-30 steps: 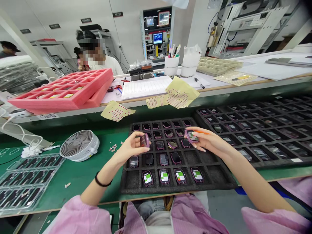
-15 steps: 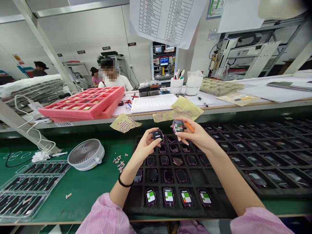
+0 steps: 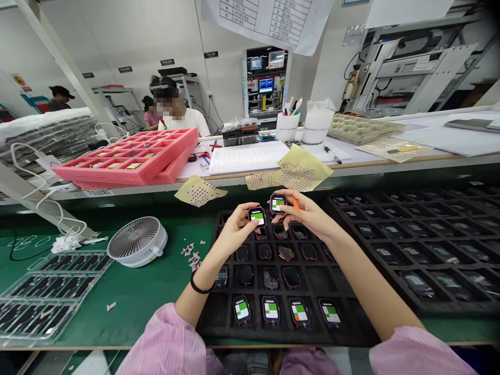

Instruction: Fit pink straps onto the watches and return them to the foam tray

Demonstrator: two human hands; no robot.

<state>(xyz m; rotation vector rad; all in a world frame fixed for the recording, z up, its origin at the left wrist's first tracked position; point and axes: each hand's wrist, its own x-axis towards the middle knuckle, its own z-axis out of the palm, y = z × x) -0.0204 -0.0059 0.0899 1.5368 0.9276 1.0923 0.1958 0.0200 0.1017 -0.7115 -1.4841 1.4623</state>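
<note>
On my feed, left fingers (image 3: 250,226) pinch one watch (image 3: 257,215), right fingers (image 3: 288,210) hold a second watch (image 3: 277,202) just beside it, plus an orange stick (image 3: 294,199). Foam tray (image 3: 281,336) sits below both.

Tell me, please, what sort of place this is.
Probably an electronics workshop or factory floor: a dark foam tray holds watch-like devices in compartments, a pink compartmented tray lies beyond it, and an equipment screen is lit behind.

No text reads clearly: print blurs on the hanging sheet (image 3: 269,20) above the right hand (image 3: 307,214), the lit watch (image 3: 257,215) in the left hand (image 3: 239,228), and black wall signs (image 3: 167,62) beyond.
</note>
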